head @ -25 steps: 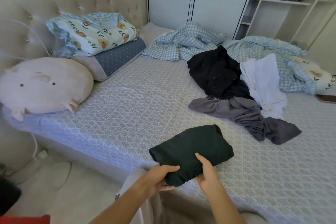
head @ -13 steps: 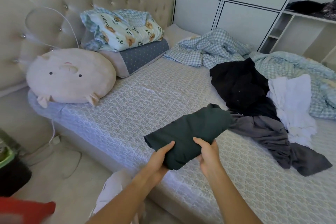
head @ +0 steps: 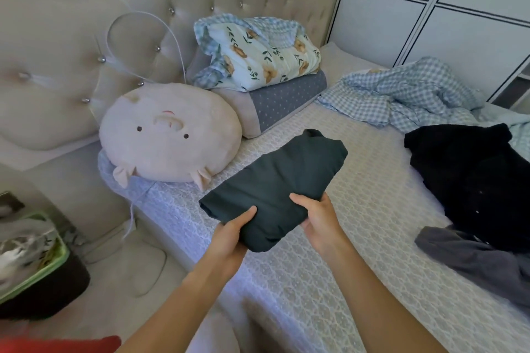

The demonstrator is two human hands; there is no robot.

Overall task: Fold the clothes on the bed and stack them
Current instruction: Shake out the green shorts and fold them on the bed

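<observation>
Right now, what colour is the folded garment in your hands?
Dark green folded garment, plain, clearest in the head view.

The folded garment [head: 275,180] is dark green, the round pillow [head: 169,135] pale pink, the blanket [head: 401,92] blue-and-white checked, the crumpled garment [head: 470,180] apparently black.

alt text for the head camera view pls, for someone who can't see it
Two bare hands, left hand and right hand, hold a folded dark green garment over a bed. A round pig cushion lies to the left; unfolded black clothing and a grey garment lie to the right.
</observation>
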